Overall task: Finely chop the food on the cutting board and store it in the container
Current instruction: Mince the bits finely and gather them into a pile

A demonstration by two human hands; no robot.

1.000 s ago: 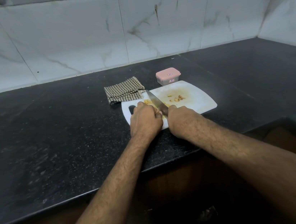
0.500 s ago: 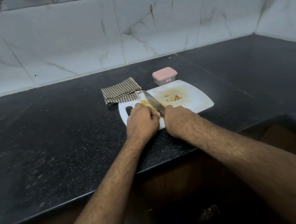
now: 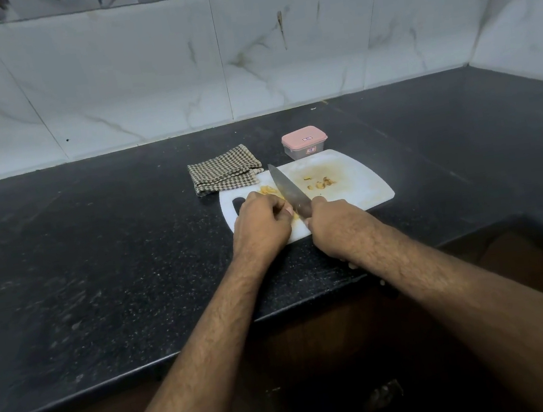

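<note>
1. Cutting board [image 3: 360, 182], white, on the black bench [image 3: 98, 263] near its front edge, handle slot at the board's left end.
2. Left hand [image 3: 262, 222] over the board's left end, fingers curled down onto the yellowish food [image 3: 269, 190], holding it in place right beside the blade.
3. Right hand [image 3: 333, 223] at the board's front edge, wrapped round the handle of the knife [image 3: 290, 191]; handle itself hidden inside the fist.
4. Blade angled toward the board's back-left, tip close to the back edge, lying between the held food and a small scatter of chopped pieces [image 3: 320, 182] mid-board.
5. Container [image 3: 304, 142], clear with a pink lid on, just behind the board's back edge.
6. Checked cloth [image 3: 224, 170], folded, at the board's back-left corner; whether touching it, cannot tell.
</note>
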